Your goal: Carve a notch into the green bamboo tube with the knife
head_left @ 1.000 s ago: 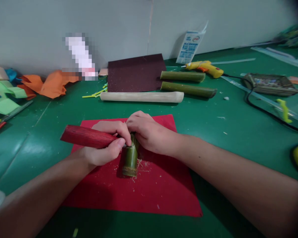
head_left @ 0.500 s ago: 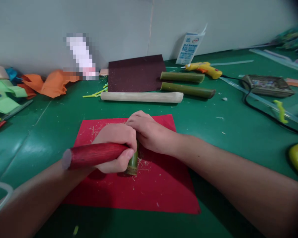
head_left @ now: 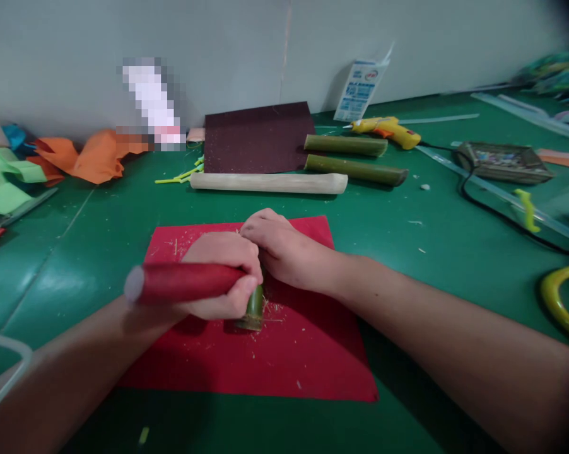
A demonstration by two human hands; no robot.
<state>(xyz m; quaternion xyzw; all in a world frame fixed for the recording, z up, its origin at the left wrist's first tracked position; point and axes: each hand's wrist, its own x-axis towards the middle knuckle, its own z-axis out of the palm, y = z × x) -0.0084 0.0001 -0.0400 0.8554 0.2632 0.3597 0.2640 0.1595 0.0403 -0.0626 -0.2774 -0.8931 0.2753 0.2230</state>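
A short green bamboo piece (head_left: 253, 310) lies on a red sheet (head_left: 284, 353) in the middle of the green table. My left hand (head_left: 221, 277) is wrapped round a dark red wooden handle (head_left: 180, 284) that points left, and it presses against the bamboo, hiding most of it. The tool's working end is hidden behind my fingers. My right hand (head_left: 279, 249) is closed over the far end of the bamboo and holds it down. Fine shavings lie scattered on the red sheet around both hands.
Behind the red sheet lie a pale peeled stick (head_left: 268, 183), two green bamboo lengths (head_left: 355, 169), a dark maroon sheet (head_left: 258, 137) and a yellow glue gun (head_left: 386, 129) with a black cord. Orange and green paper scraps (head_left: 81, 157) sit far left, a curved yellow-green object (head_left: 561, 302) at right.
My left hand has slid the red handle down along the bamboo toward me, covering more of it, and the handle has levelled out. My right hand has stayed in place.
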